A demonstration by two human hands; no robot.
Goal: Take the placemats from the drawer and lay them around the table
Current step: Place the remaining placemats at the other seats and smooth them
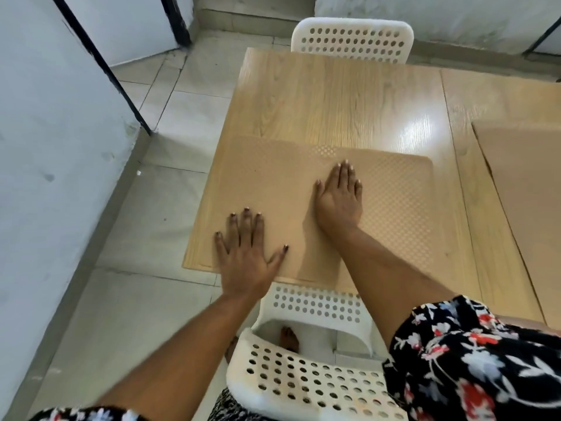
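Under both flat hands, a tan placemat (394, 208) with fine checkered weave texture, matt. Beneath it, a table (334, 98) of light wood-grain laminate, smooth, glossy beyond the right hand (340, 202). Near the left hand (246, 253), a white perforated plastic chair (303, 387), matt. Further left, pale smooth floor tiles (170, 117).

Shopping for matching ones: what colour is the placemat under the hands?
Tan placemat, checkered weave; head view.
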